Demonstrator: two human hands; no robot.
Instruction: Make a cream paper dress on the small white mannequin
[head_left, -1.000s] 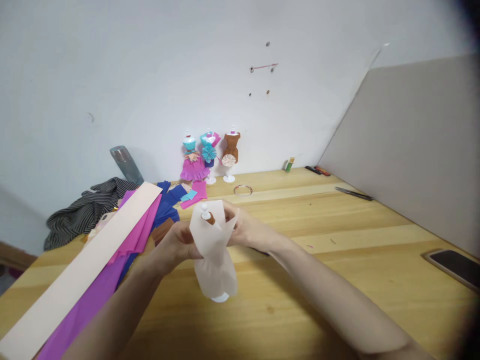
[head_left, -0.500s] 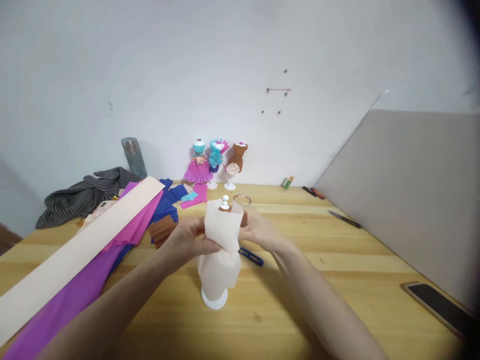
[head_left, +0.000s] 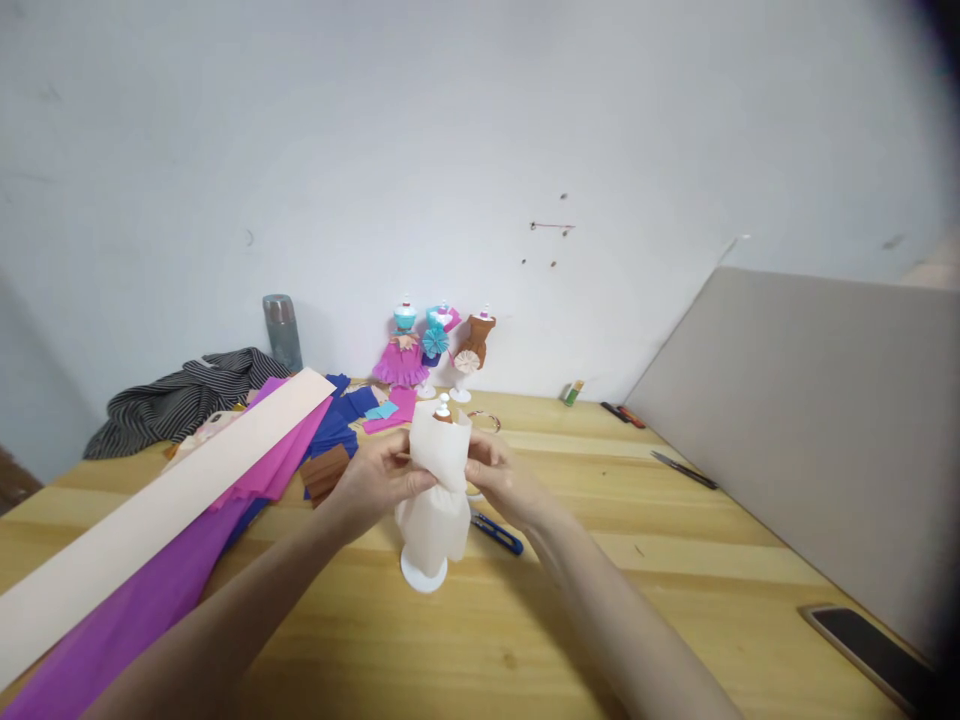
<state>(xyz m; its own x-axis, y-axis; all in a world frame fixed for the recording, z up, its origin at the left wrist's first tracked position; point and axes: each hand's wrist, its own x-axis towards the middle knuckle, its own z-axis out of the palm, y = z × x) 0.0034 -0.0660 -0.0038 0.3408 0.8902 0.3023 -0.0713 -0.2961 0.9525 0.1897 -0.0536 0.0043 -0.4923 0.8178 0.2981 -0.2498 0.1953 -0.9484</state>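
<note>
A small white mannequin stand (head_left: 424, 575) stands upright on the wooden table, its knob and a brown neckline showing at the top. Pale cream crepe paper (head_left: 441, 450) wraps its body, pinched in at the waist and flaring below. My left hand (head_left: 382, 475) grips the paper at the waist from the left, thumb in front. On the other side my right hand (head_left: 499, 478) pinches the paper at the waist, some of its fingers hidden behind the mannequin. Just right of the base lies a blue thread snipper (head_left: 496, 533).
Crepe sheets in purple (head_left: 150, 590) and blue lie left under a long cream strip (head_left: 172, 500). Dressed mannequins (head_left: 401, 350) stand by the wall. A bottle (head_left: 282, 332), striped cloth (head_left: 187, 400), glue stick (head_left: 574, 392), dark tweezers (head_left: 684, 470) and phone (head_left: 870, 650) are around.
My right hand has shifted from behind the mannequin toward its front right, its thumb now on the waist. The mannequin has tilted slightly; the camera view has moved up.
</note>
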